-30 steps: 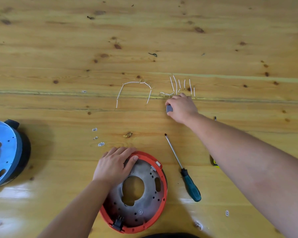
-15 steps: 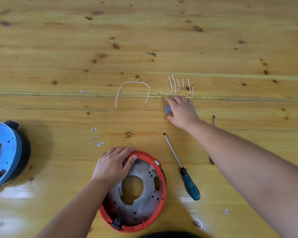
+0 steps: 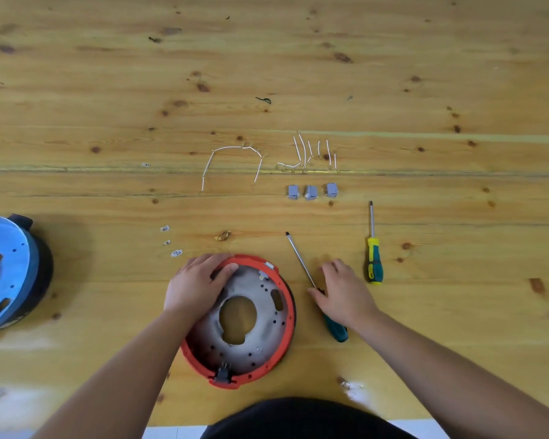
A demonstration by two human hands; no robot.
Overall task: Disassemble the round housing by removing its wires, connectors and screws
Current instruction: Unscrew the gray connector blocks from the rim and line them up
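- Right now the round housing (image 3: 240, 321) sits at the near edge of the desk (image 3: 425, 74): an orange-red rim around a grey, scuffed metal plate with a large central hole, small holes and a dark clip at its near side.
- Left hand (image 3: 194, 285) grips the housing's far-left rim, thumb on the plate.
- Right hand (image 3: 343, 291) rests on the teal-handled screwdriver (image 3: 314, 288); fingers loosely spread, not clamped.
- Three grey connectors (image 3: 311, 191) lie in a row mid-desk, white wires (image 3: 311, 153) just beyond.
- No readable writing; the small white tags (image 3: 171, 242) are too tiny.
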